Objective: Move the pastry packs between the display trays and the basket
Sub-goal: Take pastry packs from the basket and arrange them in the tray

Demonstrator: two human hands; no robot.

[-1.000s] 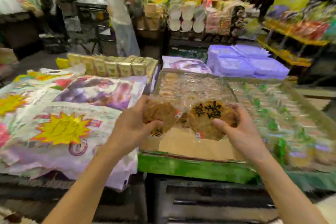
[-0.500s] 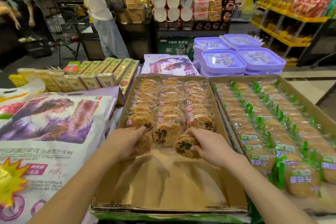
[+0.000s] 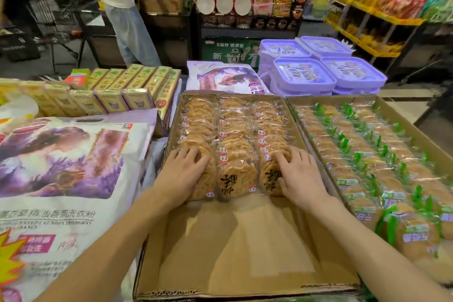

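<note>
A cardboard display tray (image 3: 235, 247) lies in front of me, its far half filled with three rows of clear-wrapped round pastry packs (image 3: 236, 144). My left hand (image 3: 182, 174) rests flat on the front pack of the left row (image 3: 203, 184), fingers spread. My right hand (image 3: 297, 176) lies on the front pack of the right row (image 3: 270, 179), which bears black characters. The front pack of the middle row (image 3: 236, 178) stands free between my hands. No basket is in view.
A second cardboard tray (image 3: 397, 110) of green-labelled pastry packs (image 3: 367, 169) adjoins on the right. Large detergent bags (image 3: 61, 167) lie to the left, yellow boxes (image 3: 127, 91) and purple tubs (image 3: 318, 68) behind. A person (image 3: 122, 7) stands in the aisle beyond.
Both hands carried one pack each down from above the tray, set them at the front of the left and right rows, and now lie flattened on them.
</note>
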